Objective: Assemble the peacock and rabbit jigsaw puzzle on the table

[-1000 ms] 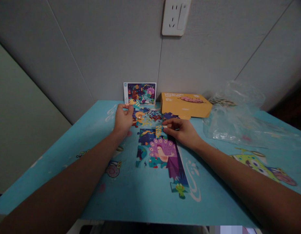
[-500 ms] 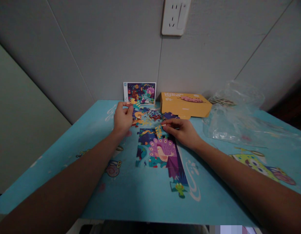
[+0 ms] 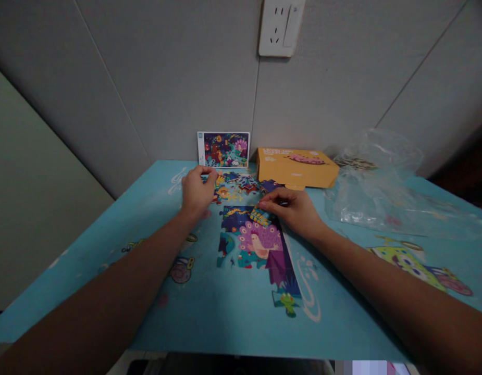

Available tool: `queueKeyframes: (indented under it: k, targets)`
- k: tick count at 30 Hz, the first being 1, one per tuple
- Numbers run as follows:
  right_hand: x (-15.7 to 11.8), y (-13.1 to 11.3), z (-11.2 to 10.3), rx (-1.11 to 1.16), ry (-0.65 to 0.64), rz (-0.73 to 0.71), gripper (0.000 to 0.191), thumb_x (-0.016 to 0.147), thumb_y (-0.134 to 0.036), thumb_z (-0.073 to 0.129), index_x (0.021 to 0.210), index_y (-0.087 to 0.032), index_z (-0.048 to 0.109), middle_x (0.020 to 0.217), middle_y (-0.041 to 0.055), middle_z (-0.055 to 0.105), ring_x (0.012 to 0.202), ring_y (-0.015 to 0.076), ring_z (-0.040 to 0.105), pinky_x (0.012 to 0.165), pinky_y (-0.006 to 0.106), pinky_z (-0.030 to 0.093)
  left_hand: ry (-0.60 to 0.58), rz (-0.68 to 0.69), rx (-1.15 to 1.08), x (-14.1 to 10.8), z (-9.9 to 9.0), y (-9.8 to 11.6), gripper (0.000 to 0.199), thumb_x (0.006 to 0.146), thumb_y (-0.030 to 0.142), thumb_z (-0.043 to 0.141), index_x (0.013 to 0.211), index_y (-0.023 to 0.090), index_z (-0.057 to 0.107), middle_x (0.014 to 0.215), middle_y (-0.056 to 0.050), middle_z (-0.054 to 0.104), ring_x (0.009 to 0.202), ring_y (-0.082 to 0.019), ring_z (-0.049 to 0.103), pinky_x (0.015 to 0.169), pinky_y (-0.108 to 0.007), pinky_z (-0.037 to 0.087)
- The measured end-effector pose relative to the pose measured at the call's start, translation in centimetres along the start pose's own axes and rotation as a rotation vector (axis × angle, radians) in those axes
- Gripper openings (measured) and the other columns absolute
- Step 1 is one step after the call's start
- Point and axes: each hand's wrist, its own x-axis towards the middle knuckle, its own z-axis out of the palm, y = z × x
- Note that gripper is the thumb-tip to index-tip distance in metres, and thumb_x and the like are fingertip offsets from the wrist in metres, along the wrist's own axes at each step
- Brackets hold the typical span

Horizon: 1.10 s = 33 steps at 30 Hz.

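Note:
My right hand pinches a teal puzzle piece with yellow leaves, tilted just over the top of the joined puzzle section, which shows a pink peacock. A piece with a green frog ends the lower right of that section. Farther back, my left hand is closed, thumb against fingers, at the left of the loose puzzle pieces. A yellow-marked puzzle piece shows at its fingertips, partly hidden by them.
Against the wall leans the picture card. Right of it stands a yellow box. A clear plastic bag with more pieces lies at the right on the blue cartoon-print table. A socket is on the wall.
My left hand has lowered its piece from in front of the card to the loose pieces. In my right hand, the leaf piece has turned from upright to slanting.

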Motion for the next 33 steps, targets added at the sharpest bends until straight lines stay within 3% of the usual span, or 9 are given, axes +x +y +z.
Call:
queueKeyframes:
  k: [3, 5, 8, 11, 14, 21, 25, 29, 33]
  targets:
    - [0.0, -0.1, 0.0, -0.022, -0.032, -0.046, 0.025, 0.077, -0.043, 0.070, 0.079, -0.018, 0.074, 0.074, 0.0037, 0.068, 0.062, 0.0132, 0.054, 0.058, 0.027, 0.039, 0.046, 0.103, 0.068, -0.5, -0.4, 1.0, 0.027, 0.080, 0.030, 0.062, 0.103, 0.017, 0.066, 0.107, -0.010, 0.067, 0.105, -0.025, 0.056, 0.091, -0.035, 0.041]
    - [-0.1, -0.1, 0.1, -0.027, -0.052, -0.065, 0.024, 0.077, -0.042, 0.070, 0.080, -0.018, 0.073, 0.076, 0.0034, 0.068, 0.063, 0.0128, 0.053, 0.058, 0.026, 0.039, 0.000, 0.171, -0.002, -0.9, -0.7, 1.9, 0.021, 0.079, 0.028, 0.062, 0.097, 0.018, 0.068, 0.103, -0.009, 0.068, 0.102, -0.024, 0.057, 0.087, -0.033, 0.043]
    - [-0.2, -0.1, 0.2, -0.005, -0.085, -0.050, 0.027, 0.075, -0.042, 0.072, 0.088, -0.018, 0.072, 0.072, 0.0010, 0.063, 0.059, 0.0112, 0.049, 0.056, 0.025, 0.038, -0.348, 0.233, -0.216, -1.9, -1.0, 3.4, 0.019, 0.081, 0.034, 0.060, 0.080, 0.018, 0.069, 0.079, -0.004, 0.068, 0.076, -0.017, 0.060, 0.070, -0.028, 0.046]
    - [-0.3, -0.1, 0.3, 0.054, -0.136, -0.034, 0.035, 0.074, -0.039, 0.072, 0.101, -0.017, 0.068, 0.071, -0.0008, 0.060, 0.058, 0.0103, 0.048, 0.054, 0.024, 0.038, -0.717, 0.323, -0.340, -3.0, -1.1, 4.4, 0.017, 0.075, 0.036, 0.068, 0.073, 0.019, 0.070, 0.069, -0.002, 0.067, 0.066, -0.015, 0.058, 0.064, -0.026, 0.045]
    - [-0.3, 0.0, 0.4, 0.091, -0.207, -0.068, 0.043, 0.075, -0.034, 0.071, 0.113, -0.017, 0.061, 0.078, 0.0001, 0.060, 0.062, 0.0107, 0.051, 0.057, 0.025, 0.041, -0.894, 0.308, -0.389, -3.6, -1.0, 4.8, 0.013, 0.074, 0.032, 0.068, 0.075, 0.019, 0.070, 0.064, 0.000, 0.065, 0.059, -0.013, 0.057, 0.058, -0.024, 0.044]
    - [-0.7, -0.2, 0.1, 0.092, -0.307, -0.150, 0.057, 0.076, -0.025, 0.068, 0.129, -0.020, 0.049, 0.098, 0.0055, 0.063, 0.078, 0.0167, 0.060, 0.067, 0.029, 0.048, -0.899, 0.292, -0.378, -3.5, -0.8, 4.2, 0.011, 0.071, 0.027, 0.070, 0.078, 0.018, 0.067, 0.062, 0.003, 0.057, 0.054, -0.009, 0.049, 0.051, -0.021, 0.038]
    - [-0.9, -0.7, -0.3, 0.055, -0.312, -0.197, 0.069, 0.072, -0.015, 0.065, 0.137, -0.022, 0.041, 0.109, 0.0081, 0.061, 0.084, 0.0191, 0.060, 0.069, 0.030, 0.049, -0.903, 0.255, -0.452, -3.4, -0.7, 4.3, 0.011, 0.072, 0.021, 0.067, 0.082, 0.017, 0.066, 0.072, 0.000, 0.064, 0.058, -0.010, 0.053, 0.055, -0.021, 0.042]
    - [-0.9, -0.8, -0.3, 0.044, -0.290, -0.123, 0.070, 0.072, -0.016, 0.064, 0.137, -0.021, 0.040, 0.102, 0.0070, 0.060, 0.076, 0.0164, 0.058, 0.057, 0.025, 0.045, -0.827, 0.212, -0.466, -3.3, -0.7, 4.3, 0.017, 0.073, 0.021, 0.064, 0.089, 0.017, 0.067, 0.079, -0.003, 0.066, 0.065, -0.012, 0.057, 0.060, -0.023, 0.045]
    - [-0.7, -0.5, -0.1, 0.045, -0.225, -0.061, 0.059, 0.076, -0.021, 0.064, 0.131, -0.018, 0.045, 0.076, -0.0013, 0.057, 0.057, 0.0107, 0.050, 0.052, 0.023, 0.039, -0.779, 0.167, -0.484, -3.1, -0.6, 4.2, 0.025, 0.073, 0.021, 0.059, 0.096, 0.016, 0.067, 0.075, -0.002, 0.062, 0.065, -0.013, 0.056, 0.060, -0.025, 0.045]
